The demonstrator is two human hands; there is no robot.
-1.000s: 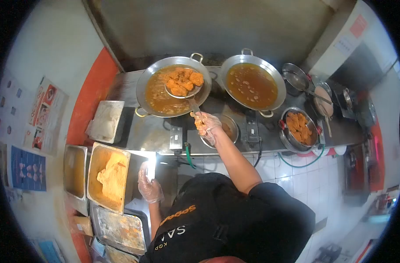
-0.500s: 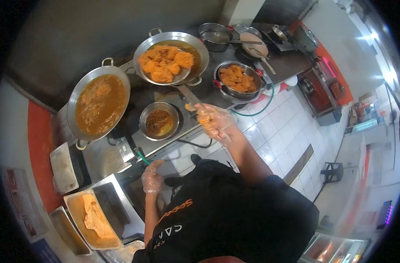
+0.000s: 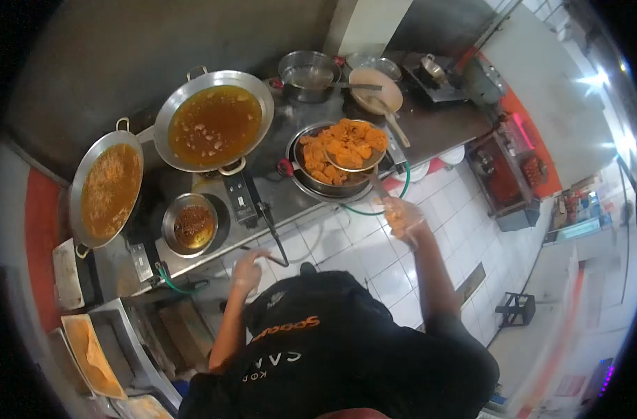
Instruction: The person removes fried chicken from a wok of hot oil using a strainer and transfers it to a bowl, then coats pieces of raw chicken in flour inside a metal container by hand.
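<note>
One gloved right hand (image 3: 406,220), smeared with batter, grips the handle of a skimmer (image 3: 380,187) at right of centre in the frame. The skimmer's bowl, heaped with fried chicken (image 3: 353,142), is held over the right side of a steel pot (image 3: 338,190) holding more fried pieces; whether it touches the rim cannot be told.

The left hand (image 3: 247,272), also in a clear glove, hangs at lower centre, near the edge of the counter (image 3: 440,131); whether its fingers are wide or closed, or hold anything, cannot be told. The person wears a black shirt (image 3: 374,353) with orange and white lettering.

Upper left of centre, a large wok (image 3: 162,129) holds brown oil with floating bits. A second wok (image 3: 78,185), farther left, carries paler foam across its oil. Below them, a small bowl (image 3: 169,229) contains dark bits in golden liquid.

At top centre, an empty-handled deep pan (image 3: 306,93) sits beside a shallow pan (image 3: 364,79), with a light-handled utensil (image 3: 394,126) resting in it. A tub (image 3: 76,349) of orange coating stands at lower left; a dark stool (image 3: 517,309) stands at lower right.
</note>
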